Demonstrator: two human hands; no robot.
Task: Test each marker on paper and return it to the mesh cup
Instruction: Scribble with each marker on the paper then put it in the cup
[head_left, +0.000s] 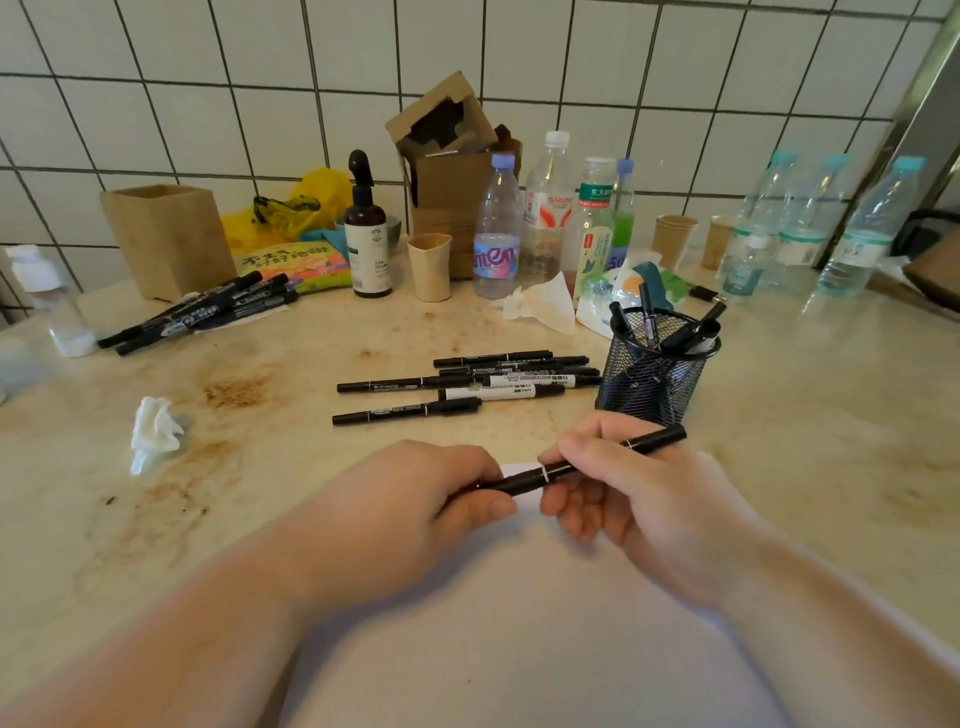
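While both hands meet above the near edge of the worktop (810, 395), a black marker (571, 465) spans the gap between them. The left hand (415, 499) is closed around the marker's lower end, thumb and fingers pinching it, and the right hand (639, 488) grips the barrel further up, with fingers curled over it. Its long axis runs slantwise, the free end rising past the right hand and pointing toward the mesh cup (657, 364). A sliver of white paper (519, 470) shows beneath the marker between the hands. The cup stands upright just beyond the right hand, holding several markers. Beside it, toward the middle of the worktop, a row of loose markers (467, 382) lies flat, and another pile of markers (202, 312) lies near the far left corner.
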